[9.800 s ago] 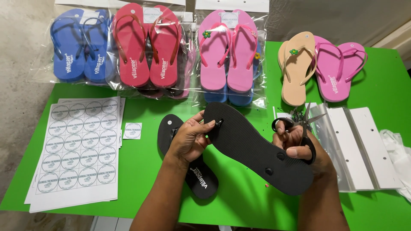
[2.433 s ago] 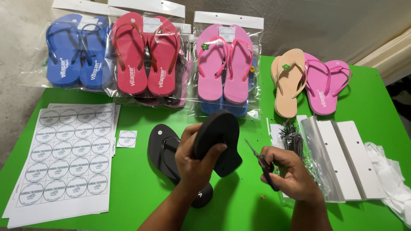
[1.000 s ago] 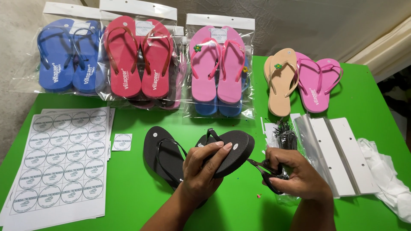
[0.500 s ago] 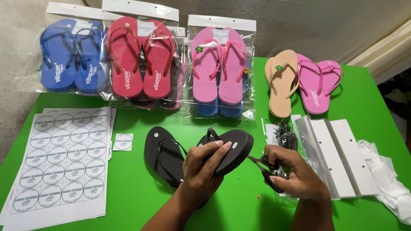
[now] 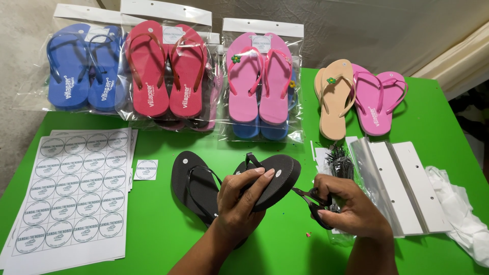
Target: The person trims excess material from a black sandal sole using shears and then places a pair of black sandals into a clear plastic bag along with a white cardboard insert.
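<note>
Nearest, the left hand (image 5: 239,203) held a black sandal (image 5: 272,179) raised off the green table (image 5: 153,244), sole side showing, with the fingers (image 5: 254,175) wrapped over its edge and pinching it against the thumb. Just beside it, the right hand (image 5: 351,209) gripped a pair of black scissors (image 5: 310,199), its fingers curled through the handles, the blade tips meeting the rim of the held sandal. A second black sandal (image 5: 191,186) lay flat on the table, strap up, partly behind the left hand. To the left lay a sheet of round stickers (image 5: 71,188), with a single cut sticker (image 5: 145,169) near its upper right corner. On the right lay white card strips (image 5: 407,183) under clear plastic, a small heap of black fasteners (image 5: 340,163), and crumpled clear bags (image 5: 463,219) at the edge. Farther back stood bagged pairs of sandals: blue (image 5: 84,66), red (image 5: 165,69) and pink (image 5: 260,76). Beside those, unbagged, lay a tan sandal (image 5: 336,99) touching a pink pair (image 5: 379,102).
</note>
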